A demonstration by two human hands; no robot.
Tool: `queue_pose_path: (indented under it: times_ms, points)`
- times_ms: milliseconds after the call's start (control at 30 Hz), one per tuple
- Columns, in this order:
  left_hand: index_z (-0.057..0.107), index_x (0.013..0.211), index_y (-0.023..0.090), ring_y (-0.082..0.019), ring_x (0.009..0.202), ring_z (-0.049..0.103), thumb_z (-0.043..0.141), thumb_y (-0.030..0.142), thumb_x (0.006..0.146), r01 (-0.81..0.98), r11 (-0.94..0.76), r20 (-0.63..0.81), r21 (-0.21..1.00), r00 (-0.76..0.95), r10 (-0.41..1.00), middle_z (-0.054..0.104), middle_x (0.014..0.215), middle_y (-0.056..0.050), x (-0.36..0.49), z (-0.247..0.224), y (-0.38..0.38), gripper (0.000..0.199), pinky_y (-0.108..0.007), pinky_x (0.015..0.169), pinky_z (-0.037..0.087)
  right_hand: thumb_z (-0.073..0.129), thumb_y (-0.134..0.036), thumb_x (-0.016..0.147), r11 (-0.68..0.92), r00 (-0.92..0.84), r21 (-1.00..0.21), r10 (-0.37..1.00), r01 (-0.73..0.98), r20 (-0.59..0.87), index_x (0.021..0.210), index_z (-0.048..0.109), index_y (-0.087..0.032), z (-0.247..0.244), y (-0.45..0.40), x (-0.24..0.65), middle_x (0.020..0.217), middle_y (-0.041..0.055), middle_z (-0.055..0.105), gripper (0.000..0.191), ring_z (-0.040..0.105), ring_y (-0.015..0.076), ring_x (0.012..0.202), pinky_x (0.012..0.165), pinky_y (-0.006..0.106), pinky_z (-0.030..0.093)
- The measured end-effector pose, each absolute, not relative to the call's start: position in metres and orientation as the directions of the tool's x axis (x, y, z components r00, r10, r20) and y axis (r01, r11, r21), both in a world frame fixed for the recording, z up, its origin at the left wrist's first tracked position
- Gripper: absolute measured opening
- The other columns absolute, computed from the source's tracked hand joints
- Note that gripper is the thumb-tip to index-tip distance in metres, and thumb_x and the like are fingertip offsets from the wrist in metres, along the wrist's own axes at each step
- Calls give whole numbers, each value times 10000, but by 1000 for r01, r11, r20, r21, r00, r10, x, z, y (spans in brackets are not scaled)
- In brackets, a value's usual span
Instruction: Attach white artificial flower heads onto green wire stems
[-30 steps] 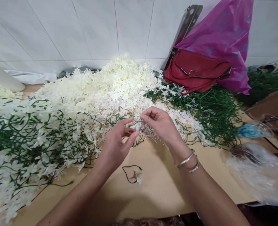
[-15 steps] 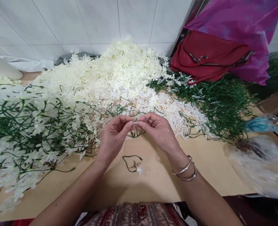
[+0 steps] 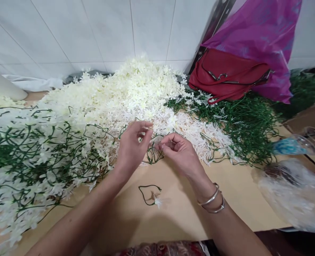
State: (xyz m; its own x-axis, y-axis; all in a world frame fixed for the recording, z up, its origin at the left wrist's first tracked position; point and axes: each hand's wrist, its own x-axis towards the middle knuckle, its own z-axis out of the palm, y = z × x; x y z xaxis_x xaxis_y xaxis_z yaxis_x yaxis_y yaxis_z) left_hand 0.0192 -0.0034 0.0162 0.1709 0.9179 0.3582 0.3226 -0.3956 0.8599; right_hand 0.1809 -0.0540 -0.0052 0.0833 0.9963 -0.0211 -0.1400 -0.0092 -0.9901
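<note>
My left hand [image 3: 133,144] is raised over the near edge of the white stamen pile [image 3: 189,131], thumb and index finger close together on something too small and blurred to name. Just right of it, my right hand [image 3: 181,153] has its fingers curled in a pinch; what they hold, if anything, is blurred. Green stems [image 3: 152,156] lie beneath and between the hands. Nearer me, one curved green stem [image 3: 141,195] with a white tuft [image 3: 157,202] at its end rests on the tan table [image 3: 184,220].
Cream blossoms [image 3: 141,81] are heaped by the wall. White flowers on green stems [image 3: 45,156] spread at left. Green stems [image 3: 248,124], a red bag [image 3: 226,74], a purple bag [image 3: 264,42], a blue-patterned cup [image 3: 290,145] and clear plastic [image 3: 298,195] stand at right.
My hands, earlier touching at the fingertips, have come apart, the left slightly up and the right slightly down and to the right. The whole view has shifted a little.
</note>
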Motion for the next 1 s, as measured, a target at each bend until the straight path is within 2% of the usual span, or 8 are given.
queue_pose_path:
  times_ms: [67,167,333,500,633,833,900,1000]
  points:
    - [715,1127,182,-198,938,698,584,122,985,536,-514,459,670,245,854,729,1176,-97,28,24,28,202,-333,837,565,772,-232,763,-23,75,-995,997,-102,-30,843,612,-236,-4,-56,179,763,-24,691,178,723,181,768,723,320,541]
    - [735,1116,137,-276,1074,676,576,32,940,732,-549,404,403,395,825,736,1151,-136,41,23,69,259,-408,952,533,730,-215,804,7,19,-1000,1000,18,7,822,607,-234,6,-64,176,766,-23,660,126,670,165,730,698,320,518]
    - [764,944,127,-325,1037,656,570,-11,902,752,-567,374,336,446,813,735,1015,-159,48,9,92,243,-430,880,523,679,-150,887,166,-101,-946,985,279,143,820,712,-246,22,-86,177,849,6,682,122,641,175,821,777,345,501]
    - [756,971,183,-295,1038,657,620,110,953,749,-570,461,339,395,794,748,1074,-124,34,15,85,156,-418,899,512,723,-214,899,145,13,-971,989,191,150,849,767,-267,15,-88,179,833,8,691,84,643,185,801,775,360,514]
    - [750,976,214,-223,905,698,638,212,991,666,-561,595,491,213,775,785,999,-66,9,37,81,113,-361,808,536,722,-266,905,127,139,-988,980,86,139,922,793,-267,4,-84,185,861,21,718,74,684,194,807,806,385,543]
    - [763,960,242,-170,857,739,727,244,949,358,-551,657,754,-417,629,757,849,15,-32,85,70,38,-326,725,578,735,-267,869,77,182,-996,981,-36,70,937,782,-256,-6,-82,190,860,25,735,83,729,195,784,808,392,590]
    - [777,966,225,-158,846,746,777,231,907,215,-514,557,831,-328,763,785,894,8,-26,83,51,59,-320,746,606,755,-271,854,75,215,-995,975,-68,59,937,766,-257,-7,-82,188,848,25,746,86,725,199,791,809,393,593]
    - [796,921,209,-168,860,767,814,321,891,-84,-159,163,984,39,986,799,901,-26,0,56,15,117,-307,766,625,779,-284,852,94,273,-992,960,-86,67,925,753,-256,-6,-81,186,821,16,743,83,710,191,783,807,378,587]
